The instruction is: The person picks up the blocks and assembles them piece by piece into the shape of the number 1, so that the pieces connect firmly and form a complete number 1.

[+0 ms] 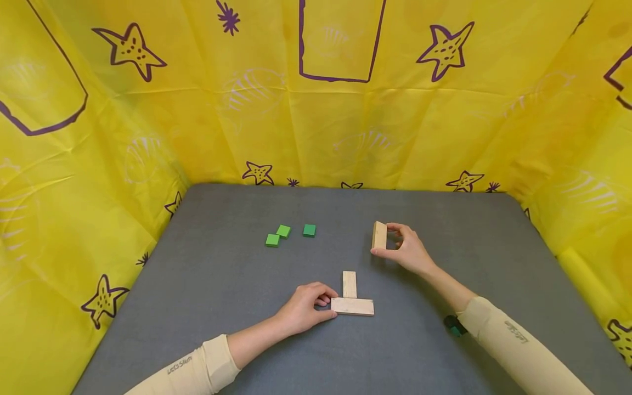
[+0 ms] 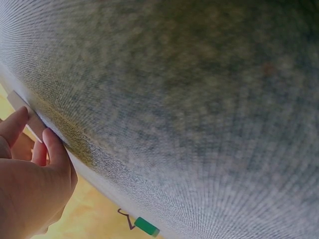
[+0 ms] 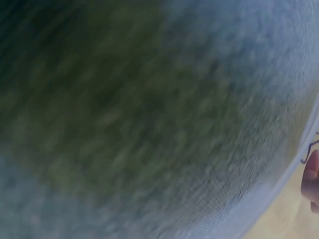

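Note:
Two flat wooden blocks lie together in a T shape in the head view. The crosswise wooden block (image 1: 353, 306) is nearer to me, and the lengthwise wooden block (image 1: 349, 284) meets its far side. My left hand (image 1: 307, 308) pinches the left end of the crosswise one between thumb and fingers; the left wrist view shows this block (image 2: 35, 122) between the fingertips. Farther right, my right hand (image 1: 408, 249) grips a third wooden block (image 1: 379, 236), tilted up, with thumb and fingers at opposite ends. Only a bit of the right hand (image 3: 311, 184) enters the right wrist view.
Two light green square tiles, one nearer (image 1: 272, 240) and one farther (image 1: 283, 231), lie corner to corner on the grey table (image 1: 222, 285). A darker green tile (image 1: 309, 230) is right of them. Yellow patterned cloth (image 1: 326, 131) walls the table's back and sides.

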The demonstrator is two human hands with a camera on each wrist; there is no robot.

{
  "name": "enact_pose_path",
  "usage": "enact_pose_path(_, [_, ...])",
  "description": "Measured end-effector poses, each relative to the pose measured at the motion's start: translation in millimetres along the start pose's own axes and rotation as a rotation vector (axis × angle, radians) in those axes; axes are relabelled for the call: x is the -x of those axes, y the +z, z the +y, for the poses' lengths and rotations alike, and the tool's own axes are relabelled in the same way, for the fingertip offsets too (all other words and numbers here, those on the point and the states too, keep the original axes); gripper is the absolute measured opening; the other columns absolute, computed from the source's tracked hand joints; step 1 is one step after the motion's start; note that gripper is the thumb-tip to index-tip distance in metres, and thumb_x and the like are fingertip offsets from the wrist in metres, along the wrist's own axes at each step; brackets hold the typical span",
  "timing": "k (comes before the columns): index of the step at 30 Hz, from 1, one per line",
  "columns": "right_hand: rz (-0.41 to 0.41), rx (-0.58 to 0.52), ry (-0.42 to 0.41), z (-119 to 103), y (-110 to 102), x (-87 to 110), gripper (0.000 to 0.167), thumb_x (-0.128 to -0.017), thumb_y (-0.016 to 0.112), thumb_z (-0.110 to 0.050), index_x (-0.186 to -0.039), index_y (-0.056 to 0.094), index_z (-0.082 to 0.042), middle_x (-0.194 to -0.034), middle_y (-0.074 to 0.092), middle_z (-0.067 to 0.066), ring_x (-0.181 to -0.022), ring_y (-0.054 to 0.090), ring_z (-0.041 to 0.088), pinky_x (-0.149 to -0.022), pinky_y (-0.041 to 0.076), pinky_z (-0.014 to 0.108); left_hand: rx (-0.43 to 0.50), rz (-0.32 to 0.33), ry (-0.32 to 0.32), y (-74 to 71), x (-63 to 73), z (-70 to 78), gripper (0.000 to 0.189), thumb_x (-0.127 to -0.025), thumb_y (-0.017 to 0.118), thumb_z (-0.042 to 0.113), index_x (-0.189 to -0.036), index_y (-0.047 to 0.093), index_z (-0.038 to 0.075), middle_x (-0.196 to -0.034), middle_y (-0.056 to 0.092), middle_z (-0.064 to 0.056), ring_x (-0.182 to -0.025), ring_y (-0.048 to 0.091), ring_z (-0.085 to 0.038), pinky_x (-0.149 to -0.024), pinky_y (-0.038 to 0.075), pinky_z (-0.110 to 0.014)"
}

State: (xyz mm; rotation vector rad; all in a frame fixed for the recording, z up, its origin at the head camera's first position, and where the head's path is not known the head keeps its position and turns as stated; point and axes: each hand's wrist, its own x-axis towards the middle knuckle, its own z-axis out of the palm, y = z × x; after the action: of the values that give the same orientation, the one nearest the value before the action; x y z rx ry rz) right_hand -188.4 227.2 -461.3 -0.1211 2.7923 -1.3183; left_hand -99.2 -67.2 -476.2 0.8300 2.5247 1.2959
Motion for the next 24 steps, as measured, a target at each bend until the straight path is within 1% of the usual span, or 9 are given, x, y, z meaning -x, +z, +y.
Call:
enact_pose_path(8, [-0.020,0.019,-0.016,-6,13,-1.5,0.089,-0.070,0.084,-0.049,-0.138,0.047,-0.005,-0.133,0.049,0.017,-0.118,0.049,0.036,-0.096,0.043,0.053,-0.002,0.002,0.002,0.4,0.2,-0.1,0.027,-0.078,0.080,0.003,-0.102,0.069,0.003,-0.093,0.063,-0.002,-0.083,0.060,-0.012,-0.075,0.054,-0.020])
enact_pose_path(14, [-0.039,0.042,-0.024,-11,19,-3.4,0.089,-0.069,0.084,-0.051,-0.136,0.048,-0.005,-0.132,0.049,0.017,-0.118,0.049,0.035,-0.097,0.042,0.053,0.002,0.001,0.000,0.6,-0.1,-0.2,0.027,-0.078,0.080,0.003,-0.102,0.069,0.003,-0.093,0.063,-0.002,-0.083,0.060,-0.011,-0.075,0.054,-0.020])
enact_pose_path(24, [-0.048,0.067,-0.069,-17,32,-3.9,0.089,-0.068,0.085,-0.051,-0.134,0.050,-0.003,-0.131,0.051,0.017,-0.117,0.048,0.034,-0.097,0.042,0.052,0.004,-0.002,-0.007,0.0,0.0,0.1,0.026,-0.078,0.080,0.003,-0.102,0.069,0.003,-0.093,0.063,-0.002,-0.083,0.060,-0.012,-0.075,0.054,-0.021])
